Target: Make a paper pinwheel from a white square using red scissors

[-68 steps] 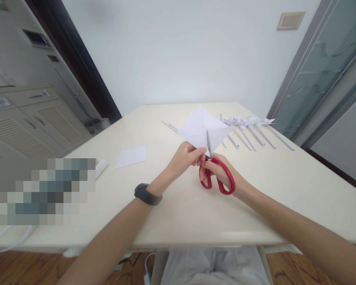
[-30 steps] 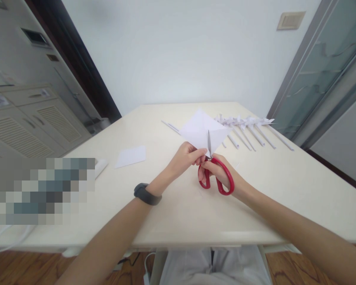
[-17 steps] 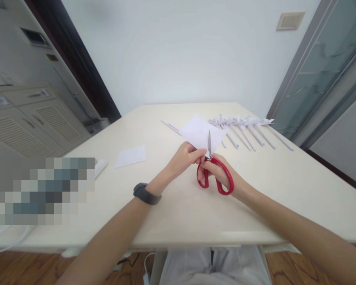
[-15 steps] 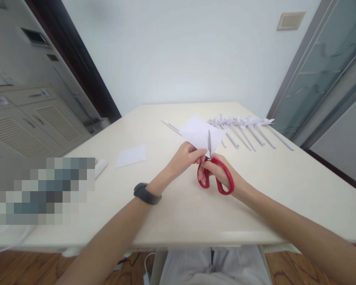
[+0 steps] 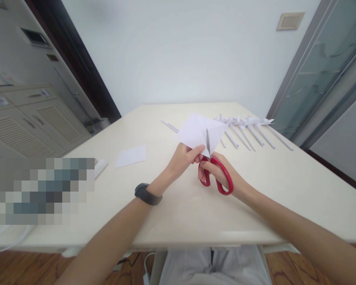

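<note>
My left hand (image 5: 182,158) pinches the near corner of a folded white paper sheet (image 5: 195,132) and holds it above the cream table (image 5: 172,206). My right hand (image 5: 219,172) grips red-handled scissors (image 5: 216,178), fingers through the loops. The blades point up and away into the paper's near edge. A dark band sits on my left wrist (image 5: 147,194).
A row of rolled white paper sticks with folded tips (image 5: 249,128) lies at the far right of the table. A thin paper strip (image 5: 169,126) lies beyond the sheet. A small white paper piece (image 5: 130,156) lies at the left, near a white object (image 5: 101,166). Cabinets stand left.
The held sheet dipped slightly flatter and then tilted back up. Both hands and the scissors stay almost in place, the blades still in the paper.
</note>
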